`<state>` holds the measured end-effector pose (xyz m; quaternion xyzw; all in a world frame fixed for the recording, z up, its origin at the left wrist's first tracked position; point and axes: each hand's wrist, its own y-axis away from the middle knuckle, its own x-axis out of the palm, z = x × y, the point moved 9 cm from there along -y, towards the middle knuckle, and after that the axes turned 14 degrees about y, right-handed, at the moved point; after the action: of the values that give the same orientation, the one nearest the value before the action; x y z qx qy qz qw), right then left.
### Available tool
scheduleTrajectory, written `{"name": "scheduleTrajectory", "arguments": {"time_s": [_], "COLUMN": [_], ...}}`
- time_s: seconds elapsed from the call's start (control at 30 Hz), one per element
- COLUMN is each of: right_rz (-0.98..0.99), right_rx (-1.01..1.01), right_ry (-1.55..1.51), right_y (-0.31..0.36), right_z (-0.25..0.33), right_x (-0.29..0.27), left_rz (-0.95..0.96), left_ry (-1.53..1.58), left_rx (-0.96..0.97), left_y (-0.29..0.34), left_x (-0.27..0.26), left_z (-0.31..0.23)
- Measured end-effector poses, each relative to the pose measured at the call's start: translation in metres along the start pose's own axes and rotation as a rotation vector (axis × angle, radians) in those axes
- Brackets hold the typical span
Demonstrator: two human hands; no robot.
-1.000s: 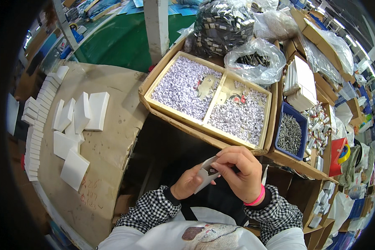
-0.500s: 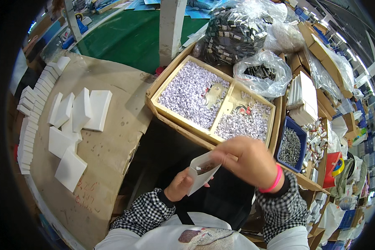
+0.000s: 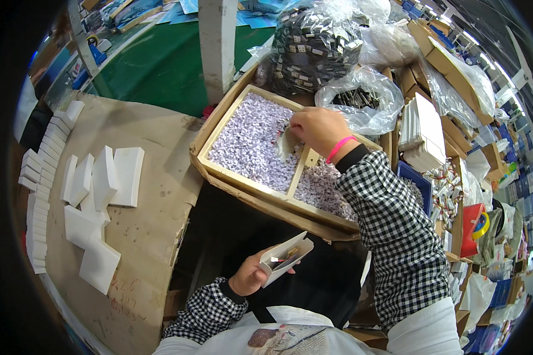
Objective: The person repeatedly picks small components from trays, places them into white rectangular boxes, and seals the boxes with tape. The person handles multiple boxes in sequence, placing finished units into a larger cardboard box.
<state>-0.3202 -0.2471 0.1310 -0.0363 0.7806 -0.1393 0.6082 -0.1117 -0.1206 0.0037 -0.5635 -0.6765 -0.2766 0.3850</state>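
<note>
My left hand [image 3: 249,276] holds a small white box [image 3: 285,258], its end flap raised and its opening facing up. Small dark, red and gold-coloured items lie inside, too small to name. Over the wooden tray [image 3: 294,184], my right hand [image 3: 323,131], with a pink band at the wrist, reaches into the left compartment. Its fingertips are pinched together at the pale flat piece lying there; anything between them is hidden. Many tiny white pieces [image 3: 240,133] fill that compartment. More of them lie in the right compartment, partly covered by my forearm.
White boxes [image 3: 100,266] lie on a brown cardboard-covered table [image 3: 154,236] at left, with a row along its far-left edge. Bags of dark small parts [image 3: 317,50] stand behind the tray. Stacked white cards [image 3: 421,133] and a blue bin [image 3: 417,177] are on the right.
My right hand has left the box's opening and moved up and away into the tray's left compartment. My left hand keeps the box, now tilted with its opening more visible.
</note>
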Motion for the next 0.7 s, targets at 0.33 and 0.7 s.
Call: {"name": "scheduleTrajectory", "arguments": {"time_s": [0.33, 0.7], "right_rz": [0.156, 0.54], "right_rx": [0.403, 0.381], "right_ry": [-0.866, -1.48], "right_y": [0.013, 0.044], "right_z": [-0.033, -0.025], "right_x": [0.003, -0.001], "left_rz": [-0.015, -0.016], "left_ry": [-0.009, -0.053], "left_rx": [-0.043, -0.052], "left_y": [-0.002, 0.005], "left_x": [0.005, 0.006], "left_z": [0.011, 0.009]}}
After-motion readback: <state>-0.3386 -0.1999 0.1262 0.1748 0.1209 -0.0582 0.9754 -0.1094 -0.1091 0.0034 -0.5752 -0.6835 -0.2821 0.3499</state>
